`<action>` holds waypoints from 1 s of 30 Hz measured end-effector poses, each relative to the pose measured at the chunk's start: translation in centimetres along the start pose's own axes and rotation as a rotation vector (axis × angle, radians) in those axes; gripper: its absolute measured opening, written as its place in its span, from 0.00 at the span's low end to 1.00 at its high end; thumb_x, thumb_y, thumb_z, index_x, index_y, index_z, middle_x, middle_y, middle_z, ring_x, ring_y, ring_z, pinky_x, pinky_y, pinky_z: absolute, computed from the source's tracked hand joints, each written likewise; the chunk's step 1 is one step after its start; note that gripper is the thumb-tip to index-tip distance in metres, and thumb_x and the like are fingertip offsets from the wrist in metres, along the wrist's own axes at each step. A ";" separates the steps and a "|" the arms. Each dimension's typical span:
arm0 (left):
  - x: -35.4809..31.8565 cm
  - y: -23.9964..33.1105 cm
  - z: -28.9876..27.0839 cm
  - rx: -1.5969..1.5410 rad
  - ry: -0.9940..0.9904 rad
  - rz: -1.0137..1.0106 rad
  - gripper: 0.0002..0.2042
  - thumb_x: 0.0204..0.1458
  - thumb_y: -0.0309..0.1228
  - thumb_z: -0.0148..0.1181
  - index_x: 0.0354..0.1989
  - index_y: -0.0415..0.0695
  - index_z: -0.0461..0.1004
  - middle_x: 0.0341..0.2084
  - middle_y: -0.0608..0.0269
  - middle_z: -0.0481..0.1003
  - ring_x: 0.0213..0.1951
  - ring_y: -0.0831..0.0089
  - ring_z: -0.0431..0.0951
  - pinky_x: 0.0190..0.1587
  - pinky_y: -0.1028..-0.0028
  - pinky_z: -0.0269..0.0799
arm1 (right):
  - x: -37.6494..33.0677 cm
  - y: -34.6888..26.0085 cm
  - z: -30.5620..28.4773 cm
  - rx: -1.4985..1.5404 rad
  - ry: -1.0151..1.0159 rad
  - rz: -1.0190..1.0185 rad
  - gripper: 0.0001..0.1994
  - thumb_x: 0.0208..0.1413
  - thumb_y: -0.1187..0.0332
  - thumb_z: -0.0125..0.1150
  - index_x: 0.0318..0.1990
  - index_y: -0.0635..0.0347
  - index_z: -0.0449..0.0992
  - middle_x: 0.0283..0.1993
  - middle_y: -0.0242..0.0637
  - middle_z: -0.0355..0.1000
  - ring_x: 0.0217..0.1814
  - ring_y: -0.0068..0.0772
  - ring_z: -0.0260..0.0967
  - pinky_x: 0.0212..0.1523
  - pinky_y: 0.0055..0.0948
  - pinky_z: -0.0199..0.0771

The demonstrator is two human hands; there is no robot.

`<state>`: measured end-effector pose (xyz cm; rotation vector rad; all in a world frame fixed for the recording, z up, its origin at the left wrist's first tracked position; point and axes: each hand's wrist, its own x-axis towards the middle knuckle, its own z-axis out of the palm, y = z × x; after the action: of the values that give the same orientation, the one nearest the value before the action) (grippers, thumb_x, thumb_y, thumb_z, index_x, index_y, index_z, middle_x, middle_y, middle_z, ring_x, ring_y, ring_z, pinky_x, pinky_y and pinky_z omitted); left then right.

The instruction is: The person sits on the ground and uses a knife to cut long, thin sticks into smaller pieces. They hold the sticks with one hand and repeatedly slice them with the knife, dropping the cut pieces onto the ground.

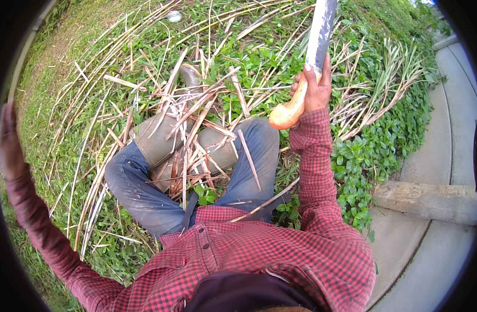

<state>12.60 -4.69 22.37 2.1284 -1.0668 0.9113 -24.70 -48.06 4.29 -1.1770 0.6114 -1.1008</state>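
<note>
The right hand [315, 93] gripped a machete [318, 47] at upper right, apparently angled up to clear the splints [185, 165] at centre. Far left, the left hand [11, 145] was open.

Hands [317, 93]: two are showing
Machete [318, 48]: just one is appearing
Boots [156, 134]: two are showing too
Split strips [249, 160]: dozens are lying tangled, defying counting
Round beam [425, 202]: one is lying
Pale round object [174, 16]: one is peeping
</note>
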 end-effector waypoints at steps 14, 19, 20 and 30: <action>-18.2 8.5 14.6 -0.158 -0.828 -0.349 0.21 0.54 0.47 0.46 0.30 0.38 0.72 0.15 0.50 0.68 0.22 0.55 0.70 0.27 0.62 0.63 | -2.9 5.0 1.7 -0.068 -0.344 0.231 0.33 0.51 0.72 0.55 0.64 0.46 0.47 0.22 0.32 0.65 0.13 0.21 0.62 0.12 0.21 0.66; -17.2 6.5 14.4 -0.278 -0.996 -0.474 0.23 0.54 0.48 0.45 0.25 0.38 0.72 0.12 0.61 0.64 0.16 0.72 0.64 0.22 0.70 0.59 | -2.7 6.7 4.1 -0.107 -0.453 0.212 0.34 0.51 0.73 0.54 0.64 0.47 0.46 0.19 0.32 0.64 0.14 0.20 0.61 0.14 0.22 0.66; -17.0 5.9 14.6 -0.341 -1.030 -0.493 0.23 0.55 0.49 0.44 0.23 0.39 0.71 0.11 0.68 0.62 0.15 0.80 0.59 0.19 0.75 0.54 | -2.3 7.0 4.5 -0.084 -0.463 0.220 0.34 0.51 0.73 0.54 0.64 0.47 0.46 0.19 0.32 0.65 0.14 0.20 0.61 0.14 0.22 0.66; -14.8 4.2 13.7 -0.506 -0.989 -0.534 0.21 0.55 0.48 0.46 0.14 0.48 0.60 0.10 0.79 0.53 0.14 0.85 0.49 0.17 0.78 0.43 | -5.1 8.5 8.9 -0.171 -0.699 0.208 0.34 0.50 0.74 0.55 0.63 0.44 0.48 0.28 0.31 0.68 0.17 0.18 0.62 0.16 0.22 0.68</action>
<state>6.79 -10.50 3.47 2.2023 -0.8985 -0.6793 -16.08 -39.76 -1.61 -1.5016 0.2701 -0.4127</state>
